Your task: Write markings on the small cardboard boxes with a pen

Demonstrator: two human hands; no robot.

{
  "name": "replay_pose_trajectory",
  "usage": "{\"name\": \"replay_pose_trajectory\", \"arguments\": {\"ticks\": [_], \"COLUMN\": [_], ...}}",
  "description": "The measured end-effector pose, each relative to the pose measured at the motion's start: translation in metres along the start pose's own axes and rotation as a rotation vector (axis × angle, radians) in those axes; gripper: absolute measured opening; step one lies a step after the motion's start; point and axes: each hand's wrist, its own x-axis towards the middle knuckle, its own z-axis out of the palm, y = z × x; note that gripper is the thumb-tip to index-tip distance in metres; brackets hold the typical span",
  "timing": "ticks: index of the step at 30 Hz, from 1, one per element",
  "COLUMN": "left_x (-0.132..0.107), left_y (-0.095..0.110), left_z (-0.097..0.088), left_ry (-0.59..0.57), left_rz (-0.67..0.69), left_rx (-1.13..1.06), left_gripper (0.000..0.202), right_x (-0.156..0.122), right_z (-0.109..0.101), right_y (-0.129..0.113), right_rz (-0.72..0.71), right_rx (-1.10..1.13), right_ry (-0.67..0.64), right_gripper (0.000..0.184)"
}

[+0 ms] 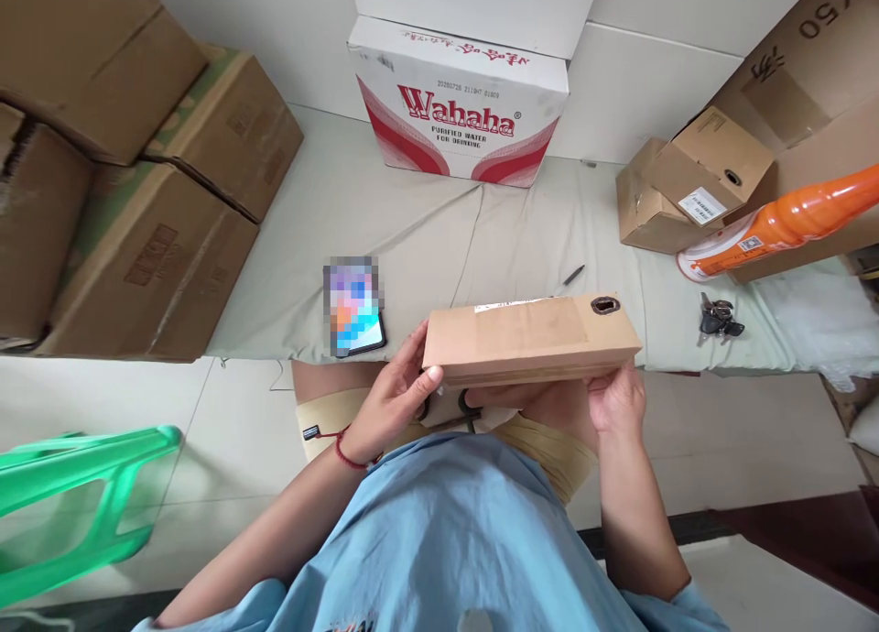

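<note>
Bright, soft, fairly even light comes from outside the view, putting highlights on the orange bottle (789, 224) between 2 and 3 o'clock and a sheen on the green stool (106, 458) at 8, while the near side of the held box (532, 334), just off centre toward 4, is mildly shaded. Wide-angle distortion tilts the brown cartons (89, 64) at 10. Print on the white carton (460, 124) at 12 looks crisp; pixelation hides most of the phone (353, 307) toward 9.
</note>
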Motion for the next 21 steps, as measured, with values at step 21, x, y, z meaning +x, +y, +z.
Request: {"name": "replay_pose_trajectory", "arguments": {"ticks": [21], "left_x": [-0.014], "left_y": [-0.027], "left_z": [-0.014], "left_ry": [0.082], "left_rz": [0.075], "left_rx": [-0.141], "left_gripper": [0.027], "right_x": [-0.004], "right_z": [0.018], "right_y": [-0.023], "right_rz": [0.204], "right_rx": [0.122], "right_ry": [-0.204], "right_gripper": [0.049]}}
